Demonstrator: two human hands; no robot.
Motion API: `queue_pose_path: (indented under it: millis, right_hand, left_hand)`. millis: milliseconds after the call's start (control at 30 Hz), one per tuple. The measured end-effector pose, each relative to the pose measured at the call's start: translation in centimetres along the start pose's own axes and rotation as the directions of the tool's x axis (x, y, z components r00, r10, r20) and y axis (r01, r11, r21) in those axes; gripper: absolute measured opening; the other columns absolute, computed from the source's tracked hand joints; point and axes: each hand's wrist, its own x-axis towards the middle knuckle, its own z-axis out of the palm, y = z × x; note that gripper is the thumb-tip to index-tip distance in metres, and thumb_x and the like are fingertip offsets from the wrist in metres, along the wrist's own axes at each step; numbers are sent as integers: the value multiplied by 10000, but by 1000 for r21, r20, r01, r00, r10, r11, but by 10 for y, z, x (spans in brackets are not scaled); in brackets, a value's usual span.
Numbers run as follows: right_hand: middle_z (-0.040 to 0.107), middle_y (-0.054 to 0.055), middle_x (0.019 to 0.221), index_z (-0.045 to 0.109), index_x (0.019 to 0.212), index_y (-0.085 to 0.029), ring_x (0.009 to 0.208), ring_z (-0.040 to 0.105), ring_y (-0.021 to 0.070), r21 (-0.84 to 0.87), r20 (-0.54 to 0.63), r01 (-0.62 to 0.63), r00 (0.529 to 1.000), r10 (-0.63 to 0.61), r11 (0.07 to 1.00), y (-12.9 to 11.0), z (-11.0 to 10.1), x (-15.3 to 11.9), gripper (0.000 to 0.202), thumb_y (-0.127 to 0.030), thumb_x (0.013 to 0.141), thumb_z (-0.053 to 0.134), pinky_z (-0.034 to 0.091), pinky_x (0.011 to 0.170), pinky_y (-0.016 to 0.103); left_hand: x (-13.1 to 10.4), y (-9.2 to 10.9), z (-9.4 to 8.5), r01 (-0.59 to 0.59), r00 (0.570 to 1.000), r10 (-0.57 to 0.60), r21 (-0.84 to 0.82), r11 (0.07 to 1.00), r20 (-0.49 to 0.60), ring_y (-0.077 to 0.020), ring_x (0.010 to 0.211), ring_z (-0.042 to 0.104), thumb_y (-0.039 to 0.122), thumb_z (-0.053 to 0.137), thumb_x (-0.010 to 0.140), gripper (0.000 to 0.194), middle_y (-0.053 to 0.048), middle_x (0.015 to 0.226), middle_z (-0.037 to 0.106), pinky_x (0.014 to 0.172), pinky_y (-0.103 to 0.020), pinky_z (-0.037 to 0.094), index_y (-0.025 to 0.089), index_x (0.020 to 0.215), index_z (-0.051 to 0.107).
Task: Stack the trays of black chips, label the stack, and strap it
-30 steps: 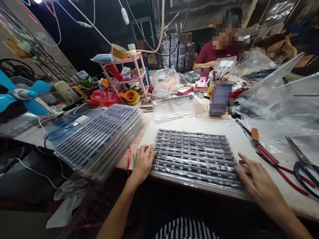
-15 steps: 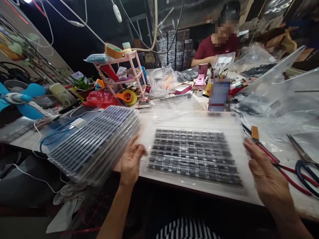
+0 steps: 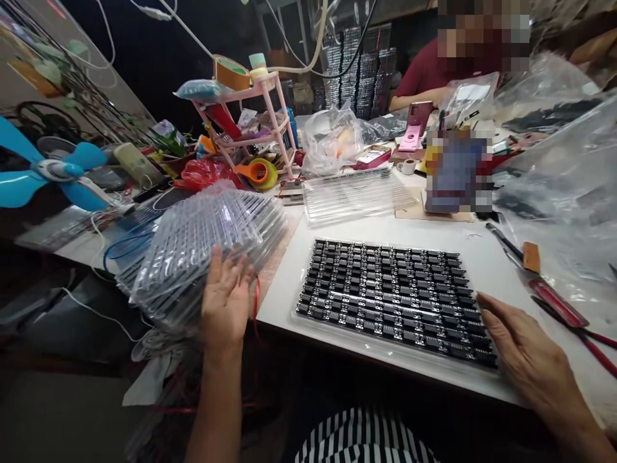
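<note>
A clear plastic tray [image 3: 301, 315] filled with rows of small black circuit boards lies on the white work surface in front of me. Against its right edge rests my right hand [image 3: 535, 354], fingers stretched rather than wrapped round it. My left hand [image 3: 226, 299] is raised off to the left, palm up and fingers spread. Just beyond its fingertips, an unfilled clear ribbed tray [image 3: 193, 238] lies askew on top of a stack of similar trays [image 3: 270, 238]. Whether the left fingertips touch that tray I cannot tell.
Another clear ribbed tray [image 3: 351, 196] lies behind the filled one. Pliers [image 3: 554, 299] with red handles are at the right, near plastic bags [image 3: 569, 193]. A pink rack [image 3: 270, 128] and blue-bladed fan [image 3: 62, 170] stand at left. A co-worker [image 3: 434, 64] sits opposite.
My left hand has moved left from beside the filled tray to the stack. A clear tray now lies askew on that stack. My right hand has come to the filled tray's right edge.
</note>
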Motion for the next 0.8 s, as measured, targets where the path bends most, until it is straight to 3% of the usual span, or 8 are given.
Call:
queue_pose_path:
  millis: [100, 200, 267, 400, 533, 667, 800]
  right_hand:
    - [640, 58, 1191, 614, 1191, -209, 1143, 566, 242, -13, -11, -47, 999, 47, 999, -4, -1, 1, 564, -597, 832, 416, 395, 1076, 414]
    - [641, 51, 1207, 625, 1183, -223, 1164, 564, 250, 0, -27, -133, 991, 133, 991, -13, -4, -1, 560, -602, 817, 435, 387, 1085, 398]
    - [640, 44, 1218, 628, 1180, -240, 1171, 562, 260, -4, -21, -197, 980, 197, 980, -21, -6, -5, 558, -612, 808, 442, 387, 1085, 402]
    - [651, 68, 1198, 623, 1197, -225, 1160, 566, 298, -54, -4, -230, 973, 230, 972, -36, -6, -14, 631, -659, 785, 423, 399, 1067, 458]
    - [641, 99, 1212, 607, 1227, -183, 1173, 554, 308, -66, -16, -189, 982, 189, 980, -44, -2, -10, 654, -640, 813, 390, 379, 1074, 475]
    - [623, 51, 1254, 611, 1220, -234, 1180, 556, 282, 6, 30, -248, 968, 248, 969, -42, -4, -9, 591, -627, 811, 446, 404, 1065, 425]
    - [614, 24, 1270, 607, 1227, -247, 1212, 533, 259, 55, -8, -250, 968, 251, 967, -39, -6, -14, 564, -605, 814, 467, 406, 1069, 383]
  left_hand:
    - [-17, -18, -6, -38, 960, -73, 381, 924, 271, -249, 1359, 369, 336, 609, 834, 525, -49, 1466, 422, 1140, -432, 255, 305, 1343, 485]
    - [-37, -36, -9, -248, 822, -232, 693, 677, 521, -264, 1401, 287, 371, 687, 775, 705, -62, 1487, 392, 1163, -468, 186, 278, 1410, 394]
    - [-46, -45, -11, -385, 775, -250, 746, 543, 581, -267, 1409, 267, 378, 713, 751, 801, -74, 1492, 378, 1162, -491, 182, 268, 1443, 327]
    - [-48, -54, -15, -462, 811, -152, 778, 425, 565, -267, 1335, 409, 378, 650, 810, 721, -106, 1421, 475, 1108, -482, 322, 248, 1442, 328]
    - [-40, -54, -14, -473, 825, -111, 783, 403, 555, -272, 1291, 466, 385, 678, 784, 729, -112, 1357, 544, 1093, -470, 357, 224, 1423, 368]
    - [-38, -52, -17, -480, 822, -103, 778, 405, 561, -262, 1276, 483, 376, 703, 763, 726, -94, 1344, 559, 1096, -463, 358, 234, 1405, 396]
    - [-42, -50, -20, -508, 806, -93, 764, 397, 584, -258, 1274, 485, 378, 691, 775, 682, -113, 1356, 545, 1082, -447, 381, 200, 1380, 432]
